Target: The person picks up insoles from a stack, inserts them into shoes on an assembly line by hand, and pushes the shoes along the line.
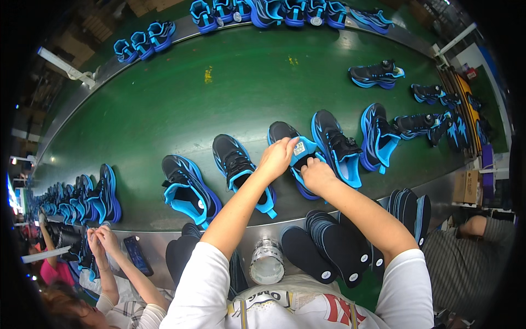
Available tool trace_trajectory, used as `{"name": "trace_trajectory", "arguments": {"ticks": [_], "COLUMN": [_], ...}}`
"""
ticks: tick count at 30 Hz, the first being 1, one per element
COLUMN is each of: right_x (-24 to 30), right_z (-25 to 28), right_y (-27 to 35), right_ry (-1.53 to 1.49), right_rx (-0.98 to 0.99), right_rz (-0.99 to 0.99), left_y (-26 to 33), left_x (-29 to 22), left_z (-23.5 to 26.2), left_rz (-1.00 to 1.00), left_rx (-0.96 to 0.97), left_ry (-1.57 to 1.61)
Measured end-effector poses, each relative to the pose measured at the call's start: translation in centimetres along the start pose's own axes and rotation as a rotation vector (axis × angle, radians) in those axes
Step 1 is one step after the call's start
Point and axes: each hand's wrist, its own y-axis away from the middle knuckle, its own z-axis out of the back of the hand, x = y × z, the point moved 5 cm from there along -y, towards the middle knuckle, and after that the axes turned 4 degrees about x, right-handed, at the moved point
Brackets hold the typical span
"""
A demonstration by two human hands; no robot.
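Note:
A black and blue sneaker (281, 130) lies on the green belt in front of me, its toe pointing away. My left hand (278, 158) pinches its light-blue tongue (305, 145), which is pulled up and shows a small white label. At the collar of the same sneaker my right hand (318, 174) is closed, its fingers curled at the opening; the fingertips are partly hidden. Close on the right sits another sneaker (330, 127), and on the left one with its heel toward me (228, 151). Farther left is a sneaker (181, 167) with a light-blue lining.
Stacked black insoles (335, 237) lie along the metal edge, beside a clear jar (267, 265). A phone (138, 255) rests to the left, near a co-worker's hands (102, 239). More sneakers (295, 12) line the far edge; others (378, 131) stand to the right.

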Motion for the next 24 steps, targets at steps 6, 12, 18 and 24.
{"name": "trace_trajectory", "arguments": {"ticks": [6, 12, 18, 24], "right_x": [0.0, 0.2, -0.1, 0.7], "right_z": [-0.6, -1.5, -2.9, 2.3], "right_y": [0.0, -0.8, -2.0, 2.6], "right_ry": [0.111, 0.286, 0.430, 0.152], "right_rx": [0.263, 0.322, 0.312, 0.345], "right_rz": [0.002, 0.137, 0.434, 0.401], "left_y": [-0.1, 0.0, 0.1, 0.7], "left_x": [-0.5, -0.2, -1.1, -2.1], "left_z": [0.3, 0.4, 0.6, 0.1], "left_rz": [0.002, 0.045, -0.014, -0.455], "left_rx": [0.012, 0.028, -0.136, -0.321], "left_ry": [0.017, 0.066, 0.028, -0.522]}}
